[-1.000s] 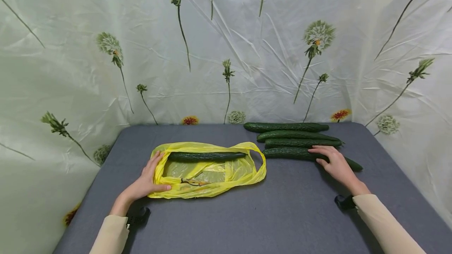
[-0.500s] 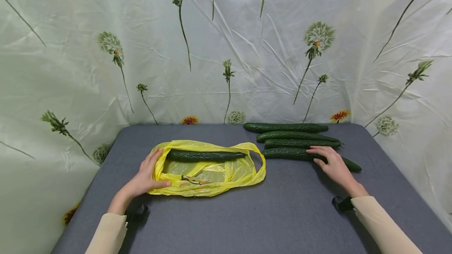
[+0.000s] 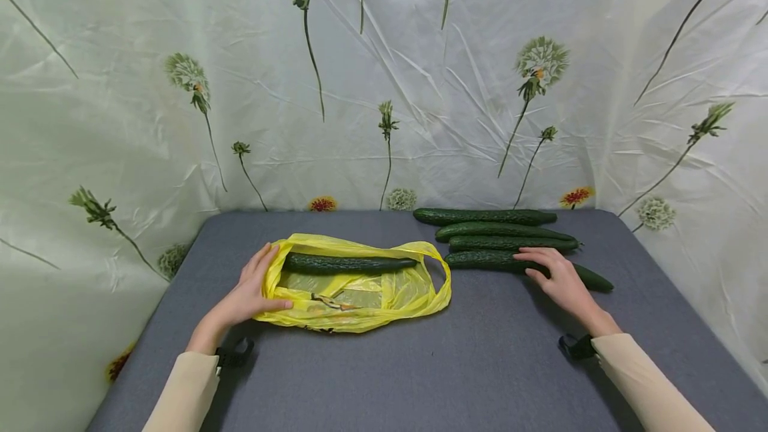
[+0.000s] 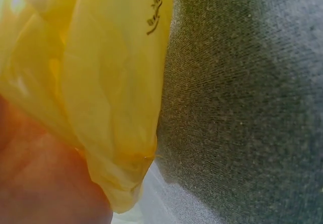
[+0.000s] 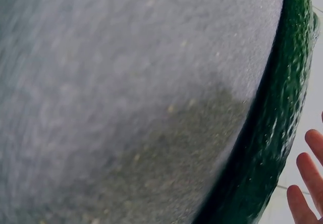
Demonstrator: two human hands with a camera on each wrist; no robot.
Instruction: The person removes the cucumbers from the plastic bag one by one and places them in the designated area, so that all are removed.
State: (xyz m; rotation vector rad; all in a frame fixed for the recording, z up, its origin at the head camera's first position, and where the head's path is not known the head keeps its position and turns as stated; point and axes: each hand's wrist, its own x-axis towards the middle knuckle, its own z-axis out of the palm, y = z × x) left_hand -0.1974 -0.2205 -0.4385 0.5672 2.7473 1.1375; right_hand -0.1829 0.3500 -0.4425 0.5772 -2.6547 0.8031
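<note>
A yellow plastic bag (image 3: 360,319) lies on its side, its mouth spread wide, with one dark green cucumber (image 3: 348,265) along its far inner side. My left hand (image 3: 249,292) holds the bag's left end, thumb over the near rim and fingers along the far left edge. In the left wrist view the yellow plastic (image 4: 116,82) lies against the palm. My right hand (image 3: 561,282) is over the nearest cucumber (image 3: 480,259) of the row at the right. Its spread fingers (image 5: 310,171) show beyond that cucumber (image 5: 277,118) in the right wrist view; contact is unclear.
Behind the nearest one, several more cucumbers lie roughly parallel, among them the farthest cucumber (image 3: 486,217) at the table's back edge. The grey cloth-covered table (image 3: 408,379) meets a shiny curtain (image 3: 360,152) printed with dandelions at the back and sides.
My right hand has slid slightly left along the nearest cucumber. My left hand has shifted a little, and the bag's far and near rims have risen slightly away from me.
</note>
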